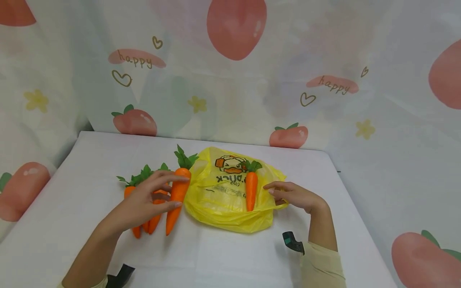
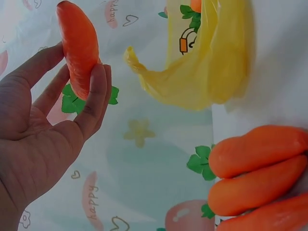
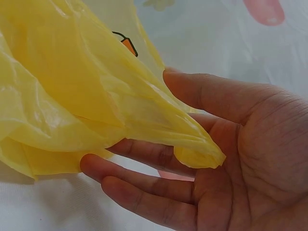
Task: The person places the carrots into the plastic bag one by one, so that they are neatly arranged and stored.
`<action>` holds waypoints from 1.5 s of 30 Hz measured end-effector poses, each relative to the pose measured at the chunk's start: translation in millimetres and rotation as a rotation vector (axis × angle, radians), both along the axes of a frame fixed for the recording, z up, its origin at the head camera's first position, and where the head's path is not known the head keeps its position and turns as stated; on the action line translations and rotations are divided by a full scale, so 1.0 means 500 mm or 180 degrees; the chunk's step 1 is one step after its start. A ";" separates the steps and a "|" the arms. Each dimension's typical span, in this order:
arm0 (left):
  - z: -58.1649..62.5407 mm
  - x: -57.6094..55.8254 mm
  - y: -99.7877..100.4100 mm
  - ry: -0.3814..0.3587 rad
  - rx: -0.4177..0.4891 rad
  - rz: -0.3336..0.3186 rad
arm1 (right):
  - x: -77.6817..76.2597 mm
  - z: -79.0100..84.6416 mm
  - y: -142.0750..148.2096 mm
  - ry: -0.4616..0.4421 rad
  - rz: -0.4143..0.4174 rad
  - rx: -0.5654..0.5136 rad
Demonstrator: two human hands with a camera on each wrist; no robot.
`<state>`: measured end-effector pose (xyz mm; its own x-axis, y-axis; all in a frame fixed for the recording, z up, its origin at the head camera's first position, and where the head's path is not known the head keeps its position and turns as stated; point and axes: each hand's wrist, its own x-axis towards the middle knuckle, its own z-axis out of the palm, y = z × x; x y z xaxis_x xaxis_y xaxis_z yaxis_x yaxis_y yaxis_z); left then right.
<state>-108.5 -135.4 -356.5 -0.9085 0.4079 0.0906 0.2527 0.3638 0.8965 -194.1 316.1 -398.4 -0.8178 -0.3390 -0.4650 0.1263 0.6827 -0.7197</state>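
Gripping a carrot [image 1: 180, 190] between thumb and fingers, leaves up, the left hand [image 1: 142, 202] holds it just beside the yellow bag [image 1: 230, 222], near 3 other carrots [image 1: 154, 224]. The right hand [image 1: 298, 196] loosely holds the bag's right edge; 1 more carrot [image 1: 251, 190] lies in the open bag.

I can pass over bare worktop [image 1: 230, 260] in front of the yellow bag [image 1: 228, 222] and right of the right hand [image 1: 299, 196]. Behind the bag, a strip ends at the backdrop [image 1: 245, 104]. A bagged carrot [image 1: 251, 192] blocks the mouth's right side. Between bag and grouped carrots [image 1: 155, 222], the left hand [image 1: 144, 202] and held carrot [image 1: 179, 190] obstruct me.
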 end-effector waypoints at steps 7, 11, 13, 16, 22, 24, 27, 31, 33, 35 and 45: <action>0.008 -0.002 0.021 -0.0086 0.0057 -0.0084 | 0.000 -0.001 -0.001 -0.0005 0.0011 -0.0012; 0.012 -0.003 0.034 -0.0018 0.0056 -0.0138 | 0.001 0.000 -0.001 -0.0012 0.0006 -0.0017; 0.016 -0.003 0.041 0.0015 0.0073 -0.0178 | 0.002 0.001 -0.001 -0.0011 -0.0003 -0.0003; 0.022 -0.006 0.053 0.0042 0.0097 -0.0221 | 0.002 0.002 -0.001 -0.0010 -0.0008 0.0016; 0.024 -0.010 0.075 0.0011 0.0176 -0.0345 | 0.003 0.002 0.000 -0.0002 -0.0035 0.0058; 0.023 -0.012 0.082 -0.0021 0.0212 -0.0407 | 0.003 0.001 0.001 -0.0007 -0.0029 0.0047; 0.022 -0.015 0.094 -0.0043 0.0227 -0.0451 | 0.003 0.000 0.003 -0.0017 -0.0017 0.0036; 0.021 -0.019 0.107 -0.0044 0.0257 -0.0484 | 0.001 0.001 0.003 -0.0013 0.0020 0.0026; 0.020 -0.022 0.115 -0.0054 0.0279 -0.0512 | 0.000 0.002 0.004 -0.0006 0.0030 0.0026; 0.020 -0.025 0.123 -0.0092 0.0320 -0.0557 | 0.000 0.003 0.004 -0.0003 0.0034 0.0020; 0.003 -0.041 0.169 -0.0092 0.0391 -0.0694 | -0.001 -0.002 0.002 -0.0015 0.0057 0.0026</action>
<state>-128.8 -51.2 -354.8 -0.8032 0.5821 0.1267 0.2868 0.1915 0.9387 -194.7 317.3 -399.5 -0.8095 -0.3497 -0.4716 0.1174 0.6907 -0.7136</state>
